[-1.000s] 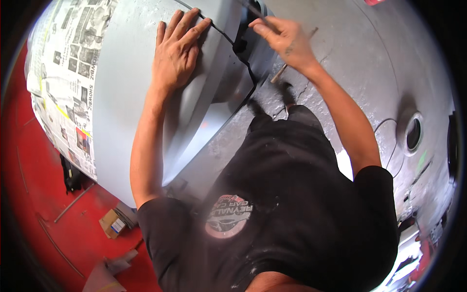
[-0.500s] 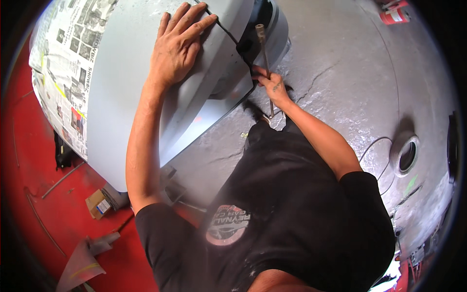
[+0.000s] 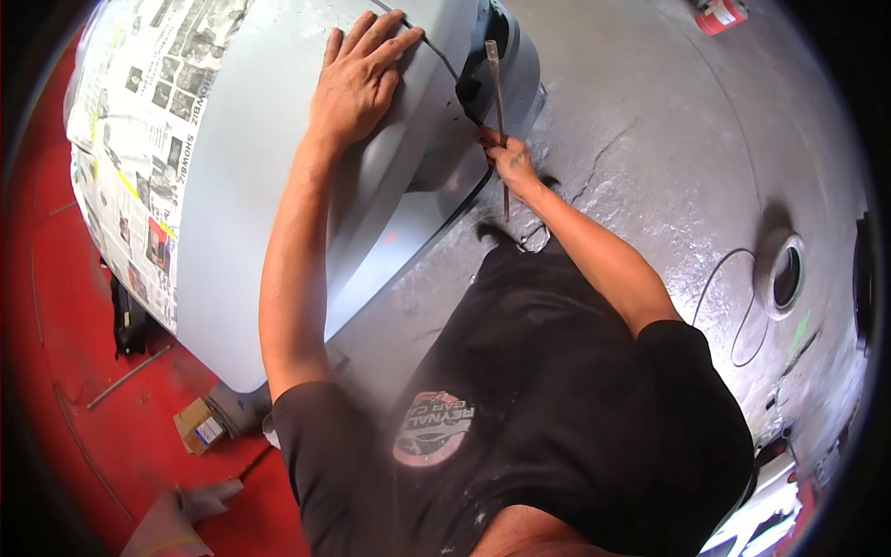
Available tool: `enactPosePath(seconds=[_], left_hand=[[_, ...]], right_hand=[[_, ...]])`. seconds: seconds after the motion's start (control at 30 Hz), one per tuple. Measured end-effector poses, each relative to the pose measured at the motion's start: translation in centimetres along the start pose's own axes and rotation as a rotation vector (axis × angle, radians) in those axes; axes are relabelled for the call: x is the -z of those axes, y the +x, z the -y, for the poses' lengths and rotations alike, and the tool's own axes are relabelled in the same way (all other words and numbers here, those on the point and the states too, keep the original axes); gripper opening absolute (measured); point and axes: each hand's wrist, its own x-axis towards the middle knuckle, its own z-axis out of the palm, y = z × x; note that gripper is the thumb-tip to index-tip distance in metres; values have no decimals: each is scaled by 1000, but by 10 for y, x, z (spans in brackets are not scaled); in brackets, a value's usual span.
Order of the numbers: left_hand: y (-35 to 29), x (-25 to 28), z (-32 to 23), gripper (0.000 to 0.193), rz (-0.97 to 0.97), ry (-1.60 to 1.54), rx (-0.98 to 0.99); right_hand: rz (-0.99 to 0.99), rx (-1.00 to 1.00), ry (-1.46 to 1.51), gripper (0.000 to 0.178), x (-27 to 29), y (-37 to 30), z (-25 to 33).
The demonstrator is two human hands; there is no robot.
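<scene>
Grey-primed car bodywork (image 3: 251,195) fills the upper left, with dark seams between its panels. My left hand (image 3: 357,88) lies flat on it, fingers spread, fingertips close to a dark seam. At the panel's right edge, my right hand (image 3: 512,165) is closed around a long, thin metal rod (image 3: 495,88) with a thicker end. The rod stands nearly upright in the picture. My right fingertips are beside the dark gap at the panel's edge; what they touch there is partly hidden.
Newspaper masking (image 3: 153,121) covers the bodywork's left part. A cardboard box (image 3: 198,425) sits on the red floor (image 3: 74,390). On the grey floor are a tire-like ring (image 3: 787,277), a thin cable (image 3: 710,278) and a red can (image 3: 721,16).
The view has shifted, so the bodywork and floor items appear displaced. My left hand stays flat on the panel. My right hand keeps the rod, which leans slightly less.
</scene>
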Motion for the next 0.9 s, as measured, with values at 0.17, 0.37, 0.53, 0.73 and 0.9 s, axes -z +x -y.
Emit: enactPosePath(seconds=[0.17,0.37,0.53,0.73,0.9], left_hand=[[-2,7,-8,52,-36,-22,-28],[-8,-10,3,50,-93,45,-52],[-4,-1,0,46,-130,14,-49],[-8,-5,0,46,-107,-32,6],[-10,-2,1,51,-83,-32,31]], right_hand=[[-40,-21,114,39,-13,-11,22],[-102,-10,67,39,-8,-9,6],[-84,31,24,37,-8,-13,24],[-274,341,-171,30,-5,-47,103],[-167,475,-164,41,-37,-38,222]])
